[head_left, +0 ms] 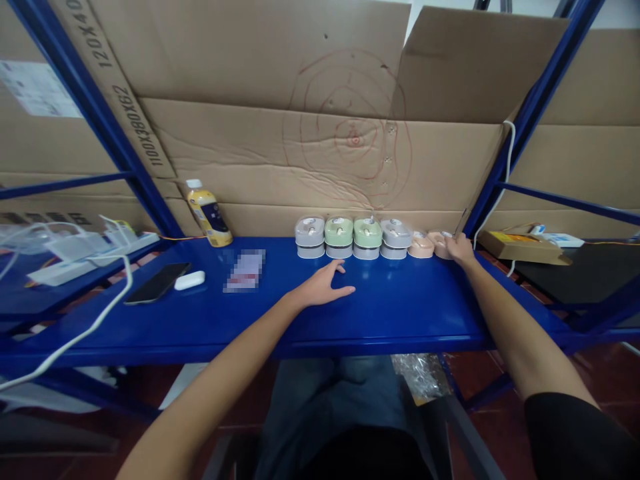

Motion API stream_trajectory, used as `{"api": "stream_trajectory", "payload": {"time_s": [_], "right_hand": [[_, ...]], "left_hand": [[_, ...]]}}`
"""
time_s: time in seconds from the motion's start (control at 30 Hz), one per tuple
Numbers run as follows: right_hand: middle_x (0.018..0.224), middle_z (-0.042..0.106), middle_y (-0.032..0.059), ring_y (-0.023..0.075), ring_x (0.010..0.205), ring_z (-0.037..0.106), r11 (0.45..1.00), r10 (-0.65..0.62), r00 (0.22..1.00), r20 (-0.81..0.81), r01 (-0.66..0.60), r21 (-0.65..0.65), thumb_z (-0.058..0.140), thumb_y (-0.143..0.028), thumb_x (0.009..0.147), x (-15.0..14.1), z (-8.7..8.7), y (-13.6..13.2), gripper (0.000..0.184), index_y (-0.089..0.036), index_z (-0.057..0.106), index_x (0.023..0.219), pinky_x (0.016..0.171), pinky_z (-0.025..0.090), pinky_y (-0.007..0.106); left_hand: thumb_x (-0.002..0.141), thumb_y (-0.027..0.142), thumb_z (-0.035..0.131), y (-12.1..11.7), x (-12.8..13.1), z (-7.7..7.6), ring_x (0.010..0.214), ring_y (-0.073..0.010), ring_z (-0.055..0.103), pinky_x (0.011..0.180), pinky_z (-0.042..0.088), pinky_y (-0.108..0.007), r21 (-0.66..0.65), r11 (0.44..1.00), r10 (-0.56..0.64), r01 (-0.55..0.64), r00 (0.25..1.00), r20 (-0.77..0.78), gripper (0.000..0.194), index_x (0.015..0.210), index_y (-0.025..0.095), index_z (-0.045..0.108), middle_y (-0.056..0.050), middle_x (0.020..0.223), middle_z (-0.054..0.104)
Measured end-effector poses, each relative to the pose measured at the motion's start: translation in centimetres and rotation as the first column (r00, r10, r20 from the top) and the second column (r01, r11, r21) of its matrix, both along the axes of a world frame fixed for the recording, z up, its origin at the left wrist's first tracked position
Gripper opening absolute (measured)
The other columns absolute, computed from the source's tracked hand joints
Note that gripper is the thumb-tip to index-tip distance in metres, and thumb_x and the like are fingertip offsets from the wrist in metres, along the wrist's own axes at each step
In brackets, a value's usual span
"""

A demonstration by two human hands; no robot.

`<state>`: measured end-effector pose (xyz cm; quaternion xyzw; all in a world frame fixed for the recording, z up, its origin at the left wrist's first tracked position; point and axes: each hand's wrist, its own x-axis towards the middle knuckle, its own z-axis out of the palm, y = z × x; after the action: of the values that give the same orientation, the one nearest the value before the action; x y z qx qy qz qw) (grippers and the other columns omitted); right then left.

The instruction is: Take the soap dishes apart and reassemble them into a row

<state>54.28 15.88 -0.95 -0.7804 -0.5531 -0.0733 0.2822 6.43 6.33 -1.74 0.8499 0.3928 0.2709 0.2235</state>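
Observation:
A row of small rounded lidded containers stands along the back of the blue table. Stacked two high are a grey container [310, 231] at the left end, a green container [339, 231], another green container [367, 232] and a second grey container [396, 234], each on a greyish one. To their right sit two single-layer peach containers, one inner [421, 245] and one outer [441, 244]. My right hand [461, 250] is closed at the outer one's right side, its fingertips partly hidden. Just in front of the green stacks, my left hand [325, 283] hovers open, thumb and fingers apart, holding nothing.
A yellow drink bottle [210, 215], a black phone [158, 283], a white earbud case [190, 280] and a blurred-out packet [245, 271] occupy the table's left part. Cardboard [240, 153] walls the back. An opened carton [525, 248] lies beyond the right post.

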Motion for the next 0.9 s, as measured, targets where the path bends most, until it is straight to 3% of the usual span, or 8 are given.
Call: {"api": "stream_trajectory", "payload": {"time_s": [0.1,0.17,0.27,0.37,0.47,0.7,0.8,0.9], "right_hand": [[0.134,0.061,0.0327,0.0386,0.124,0.061,0.999,-0.05,0.997,-0.056,0.051,0.011,0.034,-0.048,0.1,-0.7,-0.2,-0.3,0.066,0.001,0.047,0.144,0.101,0.051,0.047],[0.15,0.049,0.0333,0.04,0.14,0.049,0.996,-0.019,1.0,-0.004,0.019,0.089,0.037,-0.048,0.1,-1.2,0.0,-0.9,0.071,0.002,0.04,0.15,0.113,0.044,0.05],[0.164,0.034,0.0292,0.039,0.154,0.032,0.965,0.196,0.958,0.211,-0.227,0.134,0.041,-0.046,0.098,-2.6,0.4,-1.9,0.072,0.0,0.041,0.153,0.123,0.031,0.052],[0.166,0.036,0.0244,0.0371,0.155,0.032,0.891,0.442,0.829,0.342,-0.45,-0.061,0.045,-0.049,0.097,-4.7,0.5,-2.3,0.071,-0.004,0.046,0.153,0.127,0.027,0.052],[0.163,0.04,0.0264,0.0392,0.154,0.035,0.857,0.516,0.781,0.352,-0.473,-0.207,0.055,-0.052,0.092,-6.6,0.4,-2.9,0.079,-0.003,0.046,0.153,0.126,0.029,0.052],[0.146,0.056,0.0253,0.0465,0.134,0.054,0.907,0.42,0.819,0.392,-0.361,-0.218,0.051,-0.067,0.094,-8.4,1.6,-9.6,0.066,-0.014,0.061,0.132,0.11,0.046,0.06],[0.141,0.057,0.0293,0.0487,0.127,0.058,0.971,0.229,0.909,0.348,-0.189,-0.145,0.053,-0.079,0.088,-8.9,2.1,-12.2,0.079,-0.013,0.059,0.133,0.098,0.053,0.059],[0.138,0.058,0.0317,0.0503,0.121,0.062,0.979,0.099,0.963,0.252,-0.049,-0.198,0.054,-0.086,0.082,-9.1,2.5,-13.0,0.094,-0.011,0.052,0.14,0.09,0.055,0.058]], "left_hand": [[0.084,0.064,0.071,0.0,0.0,0.0,0.133,-0.0357,0.06,0.113,0.046,-0.052,0.003,1.0,-0.004,0.004,1.0,-0.02,0.083,0.148,0.018,0.044,-0.017,0.138,0.064],[0.085,0.065,0.07,0.0,0.0,0.1,0.134,-0.0361,0.059,0.114,0.046,-0.052,0.002,1.0,-0.002,0.002,0.999,-0.038,0.084,0.149,0.017,0.042,-0.018,0.139,0.063],[0.085,0.064,0.069,-0.1,0.1,0.2,0.134,-0.0368,0.059,0.114,0.046,-0.054,0.003,1.0,0.002,-0.002,0.999,-0.048,0.084,0.149,0.015,0.042,-0.02,0.14,0.062],[0.085,0.062,0.07,-0.2,0.1,0.3,0.132,-0.0365,0.06,0.114,0.046,-0.054,0.001,1.0,-0.001,0.001,0.999,-0.038,0.081,0.146,0.016,0.044,-0.019,0.14,0.062],[0.085,0.061,0.071,-0.3,0.1,0.4,0.133,-0.0361,0.06,0.114,0.046,-0.054,-0.001,1.0,-0.008,0.008,0.999,-0.035,0.078,0.145,0.017,0.046,-0.019,0.14,0.062],[0.082,0.061,0.074,0.0,0.1,0.2,0.132,-0.0379,0.06,0.113,0.046,-0.056,-0.001,1.0,0.005,-0.005,1.0,-0.008,0.08,0.144,0.018,0.05,-0.019,0.139,0.064],[0.083,0.061,0.073,-0.1,0.2,0.2,0.133,-0.0381,0.06,0.114,0.045,-0.056,-0.004,1.0,0.008,-0.008,1.0,-0.016,0.08,0.145,0.017,0.05,-0.019,0.14,0.063],[0.084,0.061,0.072,-0.2,0.2,0.3,0.136,-0.0387,0.058,0.115,0.044,-0.056,-0.011,1.0,0.018,-0.018,0.999,-0.035,0.079,0.145,0.017,0.049,-0.019,0.142,0.062]]}}
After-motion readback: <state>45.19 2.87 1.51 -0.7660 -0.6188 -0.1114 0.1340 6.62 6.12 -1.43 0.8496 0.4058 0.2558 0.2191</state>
